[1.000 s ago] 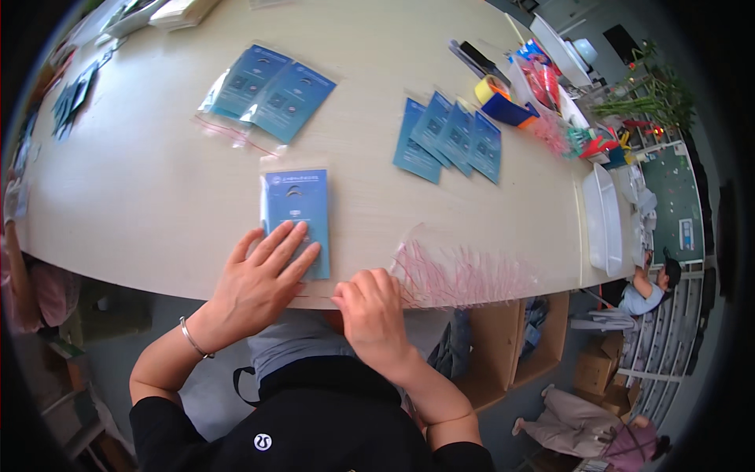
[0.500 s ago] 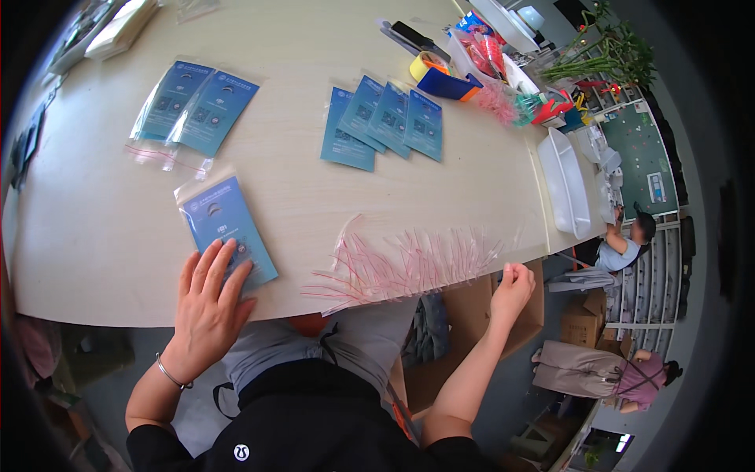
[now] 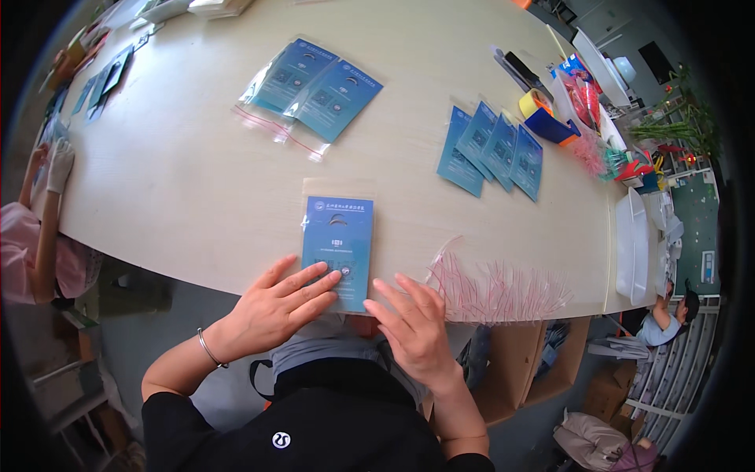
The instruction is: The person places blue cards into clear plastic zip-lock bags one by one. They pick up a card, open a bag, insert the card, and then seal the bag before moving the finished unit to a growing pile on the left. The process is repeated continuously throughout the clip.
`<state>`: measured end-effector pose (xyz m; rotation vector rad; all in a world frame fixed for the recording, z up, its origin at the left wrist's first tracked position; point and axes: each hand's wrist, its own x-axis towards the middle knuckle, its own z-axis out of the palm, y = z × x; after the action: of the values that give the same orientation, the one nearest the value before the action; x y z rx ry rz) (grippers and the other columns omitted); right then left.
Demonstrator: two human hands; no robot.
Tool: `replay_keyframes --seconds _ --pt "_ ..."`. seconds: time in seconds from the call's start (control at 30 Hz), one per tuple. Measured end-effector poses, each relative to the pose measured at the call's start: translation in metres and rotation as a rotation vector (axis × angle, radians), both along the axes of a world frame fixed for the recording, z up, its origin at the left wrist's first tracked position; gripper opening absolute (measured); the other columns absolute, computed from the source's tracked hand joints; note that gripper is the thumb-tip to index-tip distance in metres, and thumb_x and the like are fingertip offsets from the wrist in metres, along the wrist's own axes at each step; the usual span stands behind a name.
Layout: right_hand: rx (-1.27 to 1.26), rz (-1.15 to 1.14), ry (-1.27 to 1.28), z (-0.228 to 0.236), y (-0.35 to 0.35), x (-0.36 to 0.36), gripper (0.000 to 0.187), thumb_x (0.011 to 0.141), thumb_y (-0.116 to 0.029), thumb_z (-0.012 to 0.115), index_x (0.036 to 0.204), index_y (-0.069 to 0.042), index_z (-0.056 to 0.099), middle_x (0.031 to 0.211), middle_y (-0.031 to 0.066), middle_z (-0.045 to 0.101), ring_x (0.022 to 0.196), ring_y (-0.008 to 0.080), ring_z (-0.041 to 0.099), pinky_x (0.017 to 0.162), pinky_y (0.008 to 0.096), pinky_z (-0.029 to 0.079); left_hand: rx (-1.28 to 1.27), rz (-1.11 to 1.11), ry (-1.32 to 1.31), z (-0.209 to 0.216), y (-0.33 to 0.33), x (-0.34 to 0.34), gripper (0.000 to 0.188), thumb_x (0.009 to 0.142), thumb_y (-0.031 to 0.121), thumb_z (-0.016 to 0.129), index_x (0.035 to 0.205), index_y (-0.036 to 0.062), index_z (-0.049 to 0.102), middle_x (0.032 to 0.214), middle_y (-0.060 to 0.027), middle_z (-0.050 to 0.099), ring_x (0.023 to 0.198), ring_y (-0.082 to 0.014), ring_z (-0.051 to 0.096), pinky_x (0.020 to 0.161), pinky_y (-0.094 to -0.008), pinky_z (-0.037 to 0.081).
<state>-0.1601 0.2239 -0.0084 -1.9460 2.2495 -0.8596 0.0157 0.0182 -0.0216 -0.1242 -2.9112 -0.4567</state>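
A pale table (image 3: 181, 189), with a left hand (image 3: 275, 311) and a right hand (image 3: 417, 334) at a bagged blue card (image 3: 338, 236) by its near edge.
The left hand is nearer, its parted fingers flat on the card's lower left, clamped on nothing; the right, loosely bent, fingers apart, sits just beside the lower right edge, contact unclear. The card's long axis runs inward from the table edge; fingers hide its lower left, and its small print is hard to make out.

So the left hand (image 3: 287, 307) was on the lower part of a card packet (image 3: 338, 228), with the right hand (image 3: 413, 326) by its lower right corner. Strips (image 3: 503, 291) lay on the table (image 3: 181, 204) just right of that hand, a tub (image 3: 631, 244) farther right. Beyond both hands sat two overlapping packets (image 3: 344, 102), four fanned cards (image 3: 497, 153) to their right.
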Motion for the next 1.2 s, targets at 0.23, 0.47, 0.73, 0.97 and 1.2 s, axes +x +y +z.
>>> replay_keyframes --seconds 0.23,0.47,0.73,0.97,1.2 --pt "-0.027 -0.010 0.002 -0.012 -0.012 0.002 0.020 0.080 -0.012 0.077 0.098 -0.013 0.070 0.126 0.0016 0.069 0.125 0.0241 0.058 0.102 0.0436 0.037 0.061 0.033 0.040 -0.001 -0.001 0.000 0.017 0.091 0.017 0.066 0.104 0.0086 0.059 0.146 -0.0088 0.055 0.137 -0.0246 0.050 0.115 -0.0492 0.036" --pt "-0.060 -0.137 -0.008 -0.014 -0.017 0.019 0.016 0.077 -0.013 0.080 0.087 -0.012 0.068 0.125 0.0018 0.070 0.124 0.0260 0.058 0.101 0.0448 0.036 0.194 0.101 0.121 -0.005 -0.008 0.009 0.025 0.082 0.016 0.077 0.097 0.0070 0.059 0.135 -0.0117 0.062 0.127 -0.0260 0.059 0.105 -0.0455 0.046" --pt "-0.073 -0.249 -0.133 -0.020 -0.016 0.023 0.016 0.080 -0.020 0.081 0.085 -0.011 0.068 0.121 0.0061 0.068 0.122 0.0302 0.055 0.101 0.0436 0.035 0.245 0.108 0.180 -0.006 -0.014 0.010 0.024 0.077 0.015 0.080 0.091 0.0072 0.062 0.128 -0.0111 0.065 0.118 -0.0270 0.063 0.091 -0.0412 0.049" --pt "0.059 -0.366 -0.261 -0.009 -0.019 0.025 0.017 0.080 -0.023 0.081 0.084 -0.012 0.068 0.107 0.0046 0.056 0.112 0.0293 0.045 0.096 0.0441 0.034 0.331 0.371 0.107 0.004 0.003 0.008 0.021 0.071 0.010 0.083 0.085 0.0078 0.067 0.127 -0.0140 0.057 0.117 -0.0358 0.052 0.096 -0.0449 0.043" --pt "0.102 -0.422 -0.304 -0.006 -0.023 0.023 0.018 0.077 -0.023 0.082 0.080 -0.013 0.068 0.099 0.0022 0.054 0.105 0.0277 0.045 0.092 0.0449 0.035 0.346 0.501 0.094 0.003 0.014 0.009 0.019 0.070 0.009 0.084 0.078 0.0073 0.067 0.127 -0.0138 0.056 0.116 -0.0363 0.050 0.098 -0.0448 0.041"
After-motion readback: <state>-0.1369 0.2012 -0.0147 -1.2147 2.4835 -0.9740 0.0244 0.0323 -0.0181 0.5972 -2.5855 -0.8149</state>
